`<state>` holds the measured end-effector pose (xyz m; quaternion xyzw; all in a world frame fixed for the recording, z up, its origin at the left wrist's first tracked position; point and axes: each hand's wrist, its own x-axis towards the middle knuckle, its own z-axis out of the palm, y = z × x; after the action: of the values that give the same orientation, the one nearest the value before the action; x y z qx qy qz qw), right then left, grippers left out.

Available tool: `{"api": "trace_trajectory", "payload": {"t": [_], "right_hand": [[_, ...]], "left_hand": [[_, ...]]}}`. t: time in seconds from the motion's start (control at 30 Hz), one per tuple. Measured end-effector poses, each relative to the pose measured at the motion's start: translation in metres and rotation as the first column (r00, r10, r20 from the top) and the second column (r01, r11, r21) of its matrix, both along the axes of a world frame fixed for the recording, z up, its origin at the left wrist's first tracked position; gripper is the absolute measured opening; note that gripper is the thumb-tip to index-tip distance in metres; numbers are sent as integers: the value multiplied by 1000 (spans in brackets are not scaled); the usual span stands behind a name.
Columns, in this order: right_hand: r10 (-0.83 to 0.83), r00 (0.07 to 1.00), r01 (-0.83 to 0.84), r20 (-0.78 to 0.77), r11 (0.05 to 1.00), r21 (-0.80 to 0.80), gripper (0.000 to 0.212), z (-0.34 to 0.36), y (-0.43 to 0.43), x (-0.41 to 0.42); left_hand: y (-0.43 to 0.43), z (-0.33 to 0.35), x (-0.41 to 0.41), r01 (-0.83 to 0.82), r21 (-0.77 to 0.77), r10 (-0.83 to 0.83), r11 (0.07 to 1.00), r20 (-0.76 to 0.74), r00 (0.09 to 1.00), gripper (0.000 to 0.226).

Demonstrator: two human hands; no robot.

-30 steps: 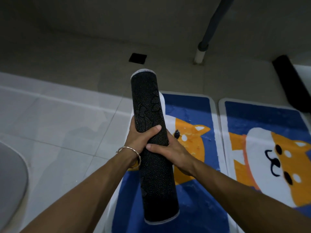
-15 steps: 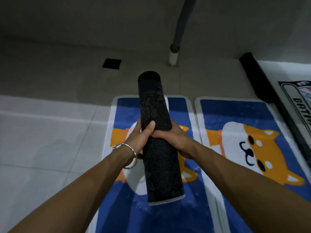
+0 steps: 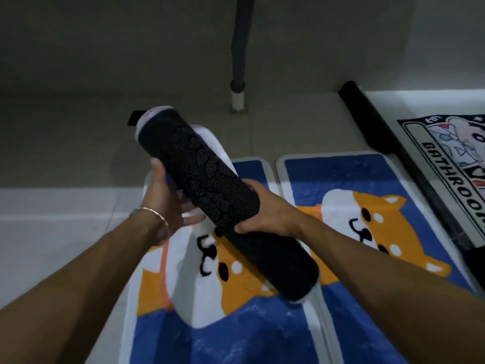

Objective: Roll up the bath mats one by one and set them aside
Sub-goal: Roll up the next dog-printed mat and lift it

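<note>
Dim bathroom, seen looking down: pale tiled floor [image 3: 52,232] meeting a grey-beige wall [image 3: 105,48] at the back. Against that wall, a dark upright pipe [image 3: 240,43] with a white foot. To its left, a black square floor drain [image 3: 133,118], half hidden.

Flat on the floor, side by side and almost touching, two blue bath mats printed with an orange-and-white dog: left dog mat [image 3: 236,332] and right dog mat [image 3: 341,179]. Toward the floor's right edge, a white lettered mat [image 3: 446,143] reading "BATHROO", with a black roll [image 3: 383,137] lying along its left side.

Held in the air above the left dog mat: a rolled bath mat [image 3: 210,174], black dotted backing outward, white trim at both ends, slanting from far left to near right. Right hand [image 3: 265,208] wrapped round its middle, fingers over the top, thumb on the near side. Left hand [image 3: 162,195] spread and blurred, thumb up beside the roll, straight fingers underneath, touching it. Thin metal bangle [image 3: 154,212] on the left wrist.
</note>
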<state>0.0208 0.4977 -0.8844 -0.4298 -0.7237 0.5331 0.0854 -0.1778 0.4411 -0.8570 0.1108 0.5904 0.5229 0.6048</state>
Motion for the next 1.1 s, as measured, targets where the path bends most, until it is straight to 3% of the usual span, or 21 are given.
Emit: {"api": "trace_trajectory", "payload": {"t": [0.1,0.2,0.33,0.47,0.57,0.63,0.7,0.8,0.93,1.03,1.1], "right_hand": [[37,999,-36,-19,998,46,89,4,-2,-3],[55,998,-51,-24,987,151,87,10,4,-12],[98,981,-161,165,889,429,91,17,20,-12],[125,953,-286,277,673,682,79,16,35,-7],[237,880,-474,411,399,785,84,9,36,-7],[241,818,-573,522,276,772,95,-1,28,-8],[250,786,-616,566,239,751,92,-8,17,-14],[245,805,-592,541,263,762,74,-15,8,-24],[125,824,-556,552,364,747,74,-12,4,-29],[9,825,-439,564,638,633,84,-17,5,-33],[-93,911,-148,402,837,527,83,-21,-1,-38]], "left_hand": [[8,15,-19,-120,83,111,989,98,989,92],[9,25,-35,-139,139,118,980,150,982,98],[-8,36,-50,-85,155,62,984,148,987,80],[-24,43,-51,228,96,-222,969,-73,972,72],[-34,33,-51,529,-69,-528,846,24,849,57],[-43,11,-46,663,-184,-662,726,72,746,85],[-51,-14,-29,710,-290,-733,642,41,679,107],[-55,-34,4,695,-245,-737,676,-224,637,66],[-55,-43,12,500,-223,-545,837,-435,717,56],[-55,-47,12,426,-151,-444,892,-462,768,44],[-53,-48,13,358,-91,-357,929,-467,809,34]]}}
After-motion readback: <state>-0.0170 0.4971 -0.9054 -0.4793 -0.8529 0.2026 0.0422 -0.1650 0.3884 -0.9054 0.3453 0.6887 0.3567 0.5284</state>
